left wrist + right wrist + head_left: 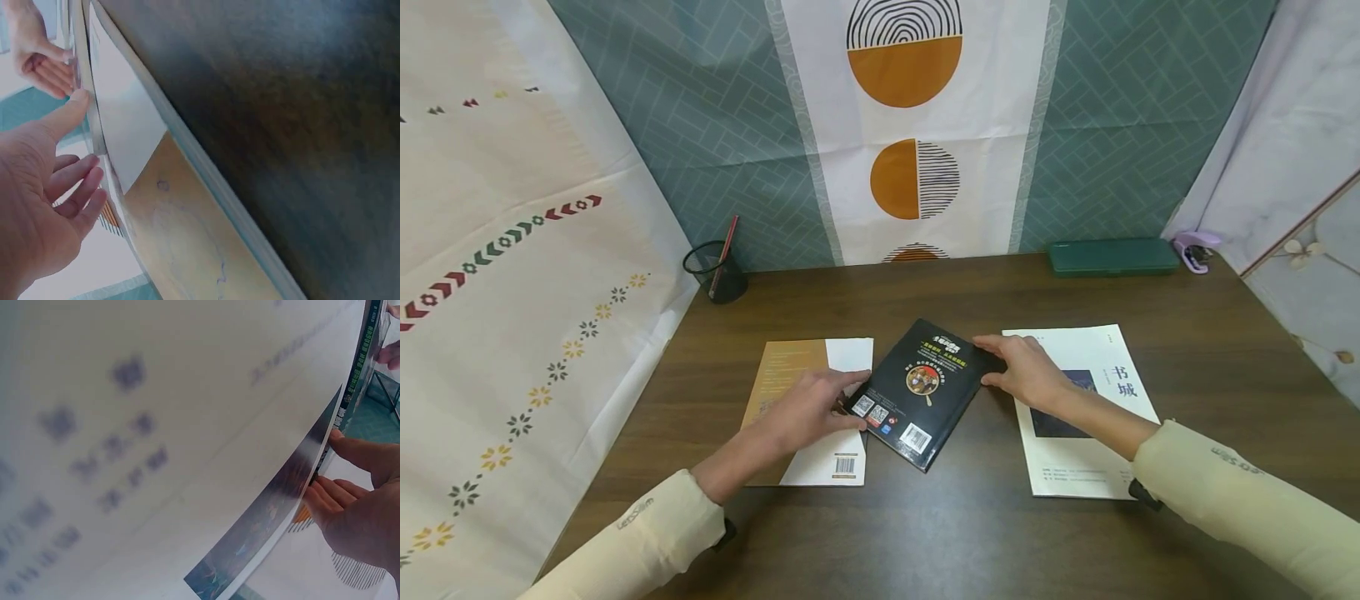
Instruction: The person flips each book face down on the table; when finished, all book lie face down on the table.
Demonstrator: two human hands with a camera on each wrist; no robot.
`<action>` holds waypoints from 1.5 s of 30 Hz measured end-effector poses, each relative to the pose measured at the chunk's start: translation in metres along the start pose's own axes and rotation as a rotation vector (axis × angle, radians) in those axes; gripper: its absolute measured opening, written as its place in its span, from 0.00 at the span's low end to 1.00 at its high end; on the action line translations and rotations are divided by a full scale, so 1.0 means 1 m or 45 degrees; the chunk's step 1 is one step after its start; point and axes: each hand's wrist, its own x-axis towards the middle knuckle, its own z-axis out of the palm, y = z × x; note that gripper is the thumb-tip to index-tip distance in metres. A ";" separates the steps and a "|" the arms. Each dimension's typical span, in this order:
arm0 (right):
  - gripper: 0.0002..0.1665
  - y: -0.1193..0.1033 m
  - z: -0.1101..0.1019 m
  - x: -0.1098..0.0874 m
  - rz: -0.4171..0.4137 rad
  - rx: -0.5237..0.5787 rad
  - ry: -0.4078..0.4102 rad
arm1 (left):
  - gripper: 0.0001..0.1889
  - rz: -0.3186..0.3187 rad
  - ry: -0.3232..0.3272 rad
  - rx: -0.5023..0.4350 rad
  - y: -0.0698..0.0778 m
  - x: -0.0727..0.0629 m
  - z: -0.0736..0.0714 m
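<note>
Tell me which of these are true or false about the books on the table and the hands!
1. Both hands touch the black book. True: the left hand and the right hand are at its two ends.
2. The black book lies on the floor. False: it lies on the dark wooden table.
3. A white book lies under the right hand. True.
4. The pen cup stands at the right. False: it stands far left.
5. The green case is in a hand. False: it lies at the table's back.

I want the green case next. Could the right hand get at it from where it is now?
Probably yes: the right hand rests on the black book, and only bare table lies between it and the green case by the back wall.
</note>
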 end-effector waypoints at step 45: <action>0.37 0.007 -0.009 0.012 -0.025 0.169 -0.070 | 0.40 -0.090 -0.030 0.047 0.033 -0.022 0.022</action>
